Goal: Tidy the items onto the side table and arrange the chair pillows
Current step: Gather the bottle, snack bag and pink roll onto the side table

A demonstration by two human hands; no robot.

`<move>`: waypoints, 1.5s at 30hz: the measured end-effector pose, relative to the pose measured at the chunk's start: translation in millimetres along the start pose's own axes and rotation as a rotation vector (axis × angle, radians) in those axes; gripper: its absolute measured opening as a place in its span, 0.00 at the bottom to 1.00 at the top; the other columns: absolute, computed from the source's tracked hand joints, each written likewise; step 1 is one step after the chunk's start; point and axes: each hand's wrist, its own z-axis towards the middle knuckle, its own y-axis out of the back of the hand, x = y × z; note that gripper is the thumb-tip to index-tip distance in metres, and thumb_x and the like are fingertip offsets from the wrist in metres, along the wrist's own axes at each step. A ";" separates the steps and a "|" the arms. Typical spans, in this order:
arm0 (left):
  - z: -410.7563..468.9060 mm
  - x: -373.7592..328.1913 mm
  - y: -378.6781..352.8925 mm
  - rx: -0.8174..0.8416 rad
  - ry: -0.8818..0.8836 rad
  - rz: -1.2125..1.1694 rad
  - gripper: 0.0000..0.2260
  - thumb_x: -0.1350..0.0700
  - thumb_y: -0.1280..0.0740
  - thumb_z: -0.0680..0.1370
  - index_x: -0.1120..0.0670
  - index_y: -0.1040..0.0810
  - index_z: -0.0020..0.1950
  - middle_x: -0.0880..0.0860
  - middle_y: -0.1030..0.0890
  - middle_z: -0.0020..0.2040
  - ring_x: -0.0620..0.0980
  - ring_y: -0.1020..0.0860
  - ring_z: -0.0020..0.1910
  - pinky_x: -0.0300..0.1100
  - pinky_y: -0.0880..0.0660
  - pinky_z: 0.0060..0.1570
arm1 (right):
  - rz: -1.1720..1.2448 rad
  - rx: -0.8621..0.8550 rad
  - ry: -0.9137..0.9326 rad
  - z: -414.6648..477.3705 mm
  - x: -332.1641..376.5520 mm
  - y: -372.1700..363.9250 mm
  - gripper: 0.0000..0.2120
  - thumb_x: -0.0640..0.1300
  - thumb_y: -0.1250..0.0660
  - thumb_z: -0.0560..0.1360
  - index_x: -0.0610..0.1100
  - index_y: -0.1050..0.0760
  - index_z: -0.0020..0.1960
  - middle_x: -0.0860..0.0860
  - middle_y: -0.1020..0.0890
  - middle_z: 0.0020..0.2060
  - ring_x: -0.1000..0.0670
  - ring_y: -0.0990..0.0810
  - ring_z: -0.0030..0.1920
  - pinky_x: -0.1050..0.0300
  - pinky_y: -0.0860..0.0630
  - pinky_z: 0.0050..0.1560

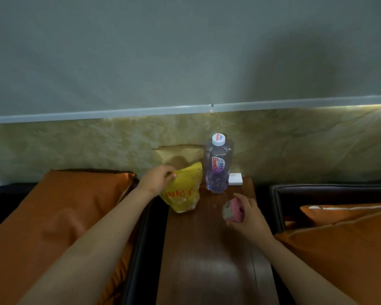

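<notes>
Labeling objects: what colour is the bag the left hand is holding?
Yellow with orange-red lettering; the head view shows the bag gripped by the left hand.

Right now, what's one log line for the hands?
left hand: grips yellow plastic snack bag | right hand: holds small pink round tub | both: over brown wooden side table | clear plastic water bottle: upright

A glossy brown wooden side table (207, 256) stands end-on against the wall. Behind it a marbled beige panel (75, 146) lines the lower wall, topped by a pale rail (119, 114). Above the rail the grey-green wall (163, 51) is dim, with a soft shadow (306, 62) up to the table's right. A bright glow (365, 107) edges the rail far right. A dark leather chair (139, 260) sits just left of the table, and a second dark chair (328, 191) just right.
</notes>
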 end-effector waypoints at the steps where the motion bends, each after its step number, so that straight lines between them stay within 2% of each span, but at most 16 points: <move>1: 8.8 -1.7 -3.3 0.021 -0.001 0.034 0.10 0.55 0.37 0.80 0.56 0.19 0.56 0.55 0.18 0.54 0.56 0.22 0.54 0.46 0.28 0.49 | 0.000 -0.006 -0.012 6.2 -2.1 0.4 0.43 0.48 0.21 0.61 0.53 0.37 0.71 0.50 0.32 0.60 0.50 0.28 0.59 0.57 0.28 0.58; 3: 23.1 -1.5 -10.4 0.044 0.002 0.059 0.11 0.56 0.38 0.80 0.57 0.20 0.58 0.56 0.19 0.56 0.57 0.23 0.56 0.46 0.29 0.51 | 0.002 0.003 -0.029 15.9 -6.0 -1.9 0.43 0.47 0.21 0.61 0.53 0.37 0.71 0.51 0.32 0.59 0.49 0.27 0.58 0.58 0.29 0.58; 6: 39.3 4.6 -13.5 0.018 -0.016 0.031 0.10 0.57 0.38 0.80 0.59 0.20 0.54 0.58 0.18 0.52 0.58 0.22 0.53 0.45 0.29 0.46 | -0.008 0.038 -0.046 23.9 -13.7 -7.1 0.44 0.46 0.20 0.60 0.53 0.37 0.71 0.52 0.33 0.58 0.48 0.27 0.59 0.58 0.29 0.58; 10: 52.1 7.4 -3.5 0.011 -0.132 0.050 0.09 0.58 0.37 0.79 0.59 0.19 0.52 0.58 0.18 0.50 0.58 0.21 0.52 0.45 0.30 0.48 | -0.009 -0.002 -0.112 27.0 -19.5 -12.6 0.44 0.48 0.20 0.59 0.53 0.37 0.71 0.49 0.31 0.61 0.47 0.27 0.59 0.51 0.27 0.59; 14: 54.9 6.0 -7.7 0.097 -0.249 0.199 0.09 0.56 0.38 0.80 0.57 0.20 0.53 0.57 0.18 0.52 0.57 0.22 0.53 0.46 0.30 0.48 | -0.006 -0.010 -0.123 30.7 -14.8 -17.9 0.43 0.46 0.20 0.60 0.51 0.36 0.71 0.48 0.32 0.60 0.46 0.26 0.58 0.59 0.30 0.56; 17: 57.7 6.8 -9.0 0.107 -0.257 0.265 0.08 0.54 0.38 0.80 0.56 0.22 0.52 0.57 0.18 0.51 0.59 0.22 0.53 0.47 0.30 0.46 | -0.013 -0.013 -0.146 30.5 -8.4 -23.8 0.43 0.46 0.20 0.61 0.51 0.36 0.71 0.47 0.32 0.60 0.46 0.26 0.59 0.57 0.29 0.55; 22: 54.0 11.4 -7.2 0.163 -0.248 0.345 0.16 0.56 0.34 0.77 0.52 0.26 0.65 0.55 0.21 0.61 0.57 0.25 0.61 0.47 0.29 0.55 | -0.017 0.006 -0.157 26.9 -3.5 -32.5 0.43 0.46 0.21 0.60 0.52 0.37 0.71 0.47 0.31 0.60 0.43 0.27 0.60 0.53 0.28 0.58; 25: 46.5 18.5 -7.5 0.113 -0.239 0.291 0.19 0.57 0.32 0.75 0.53 0.26 0.67 0.54 0.22 0.63 0.55 0.26 0.63 0.45 0.30 0.59 | -0.007 0.016 -0.172 26.0 -1.7 -36.8 0.43 0.47 0.21 0.60 0.54 0.38 0.71 0.48 0.32 0.61 0.43 0.28 0.61 0.47 0.26 0.59; 28: 38.8 25.0 -9.5 0.047 -0.241 0.205 0.22 0.55 0.29 0.73 0.51 0.27 0.67 0.53 0.23 0.63 0.54 0.26 0.63 0.45 0.32 0.61 | -0.061 0.047 -0.178 22.4 0.4 -40.9 0.42 0.49 0.22 0.62 0.55 0.38 0.71 0.49 0.33 0.62 0.43 0.29 0.62 0.45 0.25 0.57; 33: 23.8 30.7 -17.3 -0.102 -0.159 0.122 0.38 0.49 0.24 0.69 0.49 0.38 0.74 0.52 0.33 0.72 0.53 0.37 0.72 0.47 0.44 0.69 | -0.081 0.089 -0.194 8.5 5.5 -57.7 0.41 0.47 0.22 0.62 0.53 0.36 0.70 0.47 0.31 0.61 0.43 0.28 0.60 0.48 0.26 0.56; 38: 0.1 42.6 -24.3 -0.315 -0.072 -0.046 0.44 0.50 0.22 0.66 0.52 0.41 0.75 0.55 0.36 0.73 0.55 0.39 0.72 0.52 0.40 0.71 | -0.096 0.169 -0.211 -0.5 3.1 -78.0 0.40 0.47 0.23 0.63 0.53 0.38 0.71 0.47 0.32 0.60 0.43 0.28 0.60 0.47 0.25 0.56; 42: -19.5 55.5 -36.7 -0.256 0.024 -0.109 0.44 0.50 0.22 0.66 0.52 0.42 0.76 0.55 0.37 0.73 0.54 0.40 0.72 0.52 0.38 0.70 | -0.165 0.211 -0.227 -8.4 -2.8 -90.9 0.40 0.46 0.24 0.65 0.53 0.40 0.72 0.47 0.33 0.62 0.43 0.30 0.62 0.48 0.26 0.57; 45: -29.0 63.3 -48.8 -0.201 0.075 -0.139 0.43 0.50 0.22 0.68 0.53 0.43 0.76 0.55 0.39 0.74 0.54 0.42 0.73 0.48 0.40 0.70 | -0.215 0.209 -0.254 -16.0 -7.5 -96.6 0.40 0.46 0.24 0.66 0.53 0.40 0.73 0.47 0.33 0.64 0.43 0.31 0.63 0.49 0.27 0.59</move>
